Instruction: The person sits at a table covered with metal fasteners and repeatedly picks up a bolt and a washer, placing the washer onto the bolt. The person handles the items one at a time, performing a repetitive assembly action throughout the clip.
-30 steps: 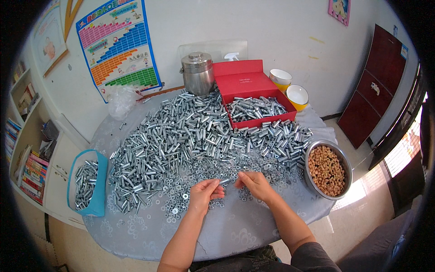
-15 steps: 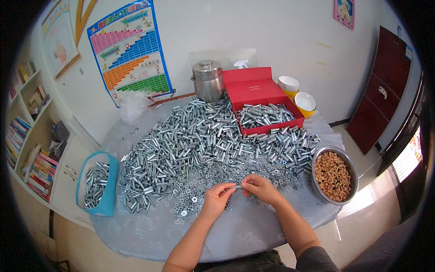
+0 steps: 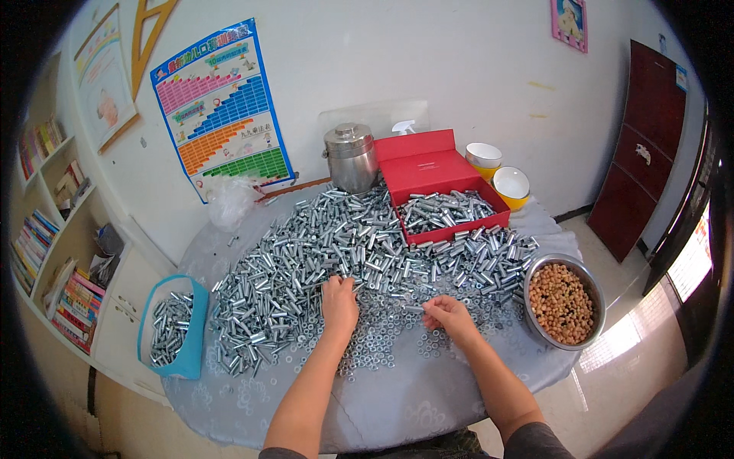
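Observation:
My right hand (image 3: 451,317) pinches a short silvery metal bolt with a sleeve (image 3: 414,309) between thumb and fingers, just above the loose washers (image 3: 371,336). Its free end points left. At the near edge of the big heap of metal sleeves and bolts (image 3: 306,245), my left hand (image 3: 339,304) reaches in with its back toward me. Its fingertips are down among the pieces, and whether they grip one is hidden. Washers and nuts lie scattered on the grey tablecloth (image 3: 382,405) around and between both hands.
At the left stands a blue fabric bin (image 3: 196,329) of metal pieces. Behind the heap are a steel pot (image 3: 352,162) and an open red box (image 3: 451,233) of sleeves. Yellow-and-white bowls (image 3: 511,183) stand beyond it. A steel bowl (image 3: 600,310) of small brown pieces sits right.
My hands, close together around the bolt before, have parted. The left has moved forward and left to the heap; the right keeps the bolt and has shifted slightly right.

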Motion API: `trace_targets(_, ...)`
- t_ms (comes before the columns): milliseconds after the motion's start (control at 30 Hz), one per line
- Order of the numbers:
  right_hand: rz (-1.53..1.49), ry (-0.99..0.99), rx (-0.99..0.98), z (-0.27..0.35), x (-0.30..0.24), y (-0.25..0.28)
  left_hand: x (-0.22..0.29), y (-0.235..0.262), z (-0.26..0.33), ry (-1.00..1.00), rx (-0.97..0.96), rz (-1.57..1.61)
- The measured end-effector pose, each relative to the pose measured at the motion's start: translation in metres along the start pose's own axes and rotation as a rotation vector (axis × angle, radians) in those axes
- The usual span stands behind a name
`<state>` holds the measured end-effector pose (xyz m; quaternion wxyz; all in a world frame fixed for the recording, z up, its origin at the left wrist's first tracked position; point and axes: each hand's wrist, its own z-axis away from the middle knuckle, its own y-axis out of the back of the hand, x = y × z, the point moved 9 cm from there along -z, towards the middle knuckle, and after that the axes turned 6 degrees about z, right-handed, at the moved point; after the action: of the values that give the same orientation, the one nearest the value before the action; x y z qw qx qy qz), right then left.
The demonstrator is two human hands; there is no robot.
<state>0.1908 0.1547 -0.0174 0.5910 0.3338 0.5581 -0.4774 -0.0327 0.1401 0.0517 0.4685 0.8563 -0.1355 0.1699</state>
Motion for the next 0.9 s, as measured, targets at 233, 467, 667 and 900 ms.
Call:
trace_targets(233, -0.139, -0.043, 0.144, -0.017, -0.013, 0.015, 0.004, 0.005, 0.004, -0.170, 0.003, 0.005)
trace_targets(467, -0.177, 0.388, 0.443, -0.082, -0.111, 0.075, 0.002, 0.003, 0.000, -0.073, -0.061, 0.122)
trace_targets(667, 0.192, 0.348, 0.119, -0.052, -0.088, 0.023, -0.025, 0.000, 0.005, 0.055, 0.019, 0.308)
trace_targets(900, 0.101, 0.206, -0.024, 0.001, -0.030, -0.026, -0.002, -0.010, 0.029, 0.399, -0.007, 1.276)
